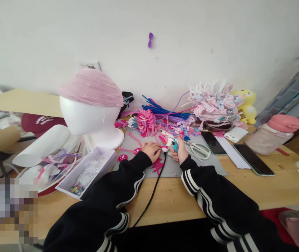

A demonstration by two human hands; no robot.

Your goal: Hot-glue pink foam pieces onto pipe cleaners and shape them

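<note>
My left hand [152, 151] is closed low over the grey mat [172, 170], with what looks like a pink pipe cleaner [162, 149] at its fingertips. In my right hand [182, 151], fingers wrap round a small teal lighter [175, 145]. Between the hands lies a white corded tool [167, 144], perhaps a glue gun; its black cord [153, 196] runs over the table's front edge. White-handled scissors [200, 151] rest just right of my right hand. Below my left fingers lie dark pink pieces [158, 166], and red beaded discs [123, 158] sit to its left.
A white foam head [86, 119] wears a pink strand cap [93, 87]. A white box of beads [89, 171] stands in front. Pink fuzzy flowers [147, 122] and blue stems [160, 108] lie behind. Phones [254, 159], a pink-lidded bottle [272, 134] and a floral headpiece [215, 101] are right.
</note>
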